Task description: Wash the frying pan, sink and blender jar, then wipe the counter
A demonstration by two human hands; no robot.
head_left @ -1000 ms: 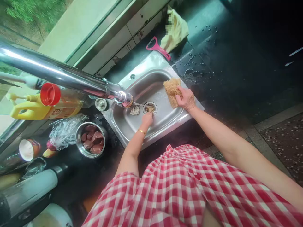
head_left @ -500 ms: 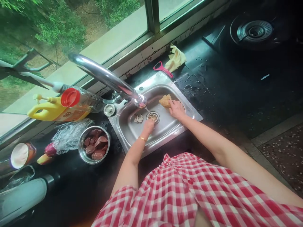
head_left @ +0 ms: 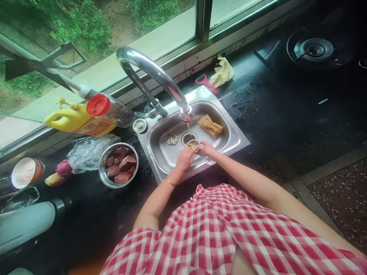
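Observation:
My left hand (head_left: 185, 159) is closed on the rim of a small round sink strainer (head_left: 193, 145) with pale brown scraps in it. From the other side my right hand (head_left: 207, 149) pinches the same strainer. Both hands are over the near part of the steel sink (head_left: 172, 162), just in front of the drain hole (head_left: 189, 138). Water runs from the curved faucet (head_left: 187, 111) above. A tan loofah sponge (head_left: 210, 126) lies at the sink's right, and a small whitish crumpled clump (head_left: 172, 139) lies left of the drain.
Left of the sink stand a metal bowl of dark red meat (head_left: 122, 166), a yellow jug (head_left: 71, 118) and a red-lidded clear jar (head_left: 98, 105). A pink peeler (head_left: 207, 82) and yellow cloth (head_left: 223, 72) lie behind. A gas burner (head_left: 315, 49) is far right.
My right hand has let go of the loofah sponge and moved left to the strainer. The strainer has come up out of the drain toward me, in my left hand.

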